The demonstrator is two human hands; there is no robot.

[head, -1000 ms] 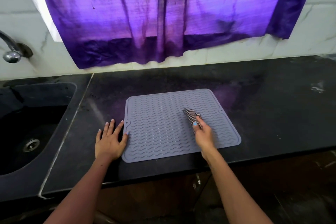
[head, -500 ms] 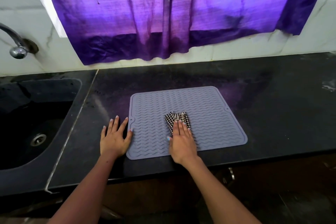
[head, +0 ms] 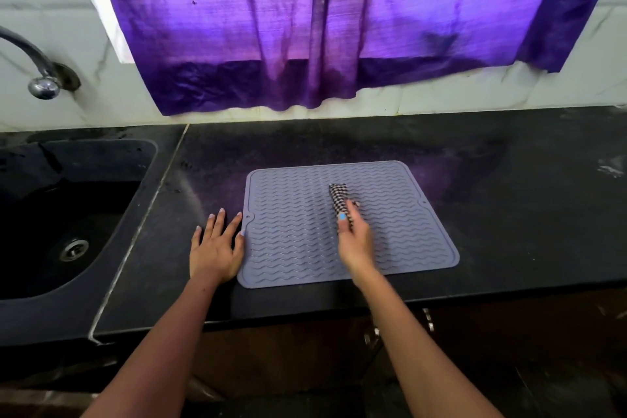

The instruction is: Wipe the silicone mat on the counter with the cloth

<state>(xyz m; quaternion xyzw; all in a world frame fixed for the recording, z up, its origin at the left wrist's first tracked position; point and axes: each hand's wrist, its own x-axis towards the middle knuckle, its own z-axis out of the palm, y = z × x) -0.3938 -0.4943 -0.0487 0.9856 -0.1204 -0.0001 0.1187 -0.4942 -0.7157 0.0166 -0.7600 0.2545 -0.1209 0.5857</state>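
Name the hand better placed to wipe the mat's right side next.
Right. The right hand already grips the cloth on the mat, near its middle. The left hand lies flat on the counter at the mat's left edge, likely steadying it.

The right hand (head: pixel 353 239) is motion-blurred and covers the near end of the checked cloth (head: pixel 340 197). The tap (head: pixel 32 59) and sink (head: pixel 101 231) run off the left edge.
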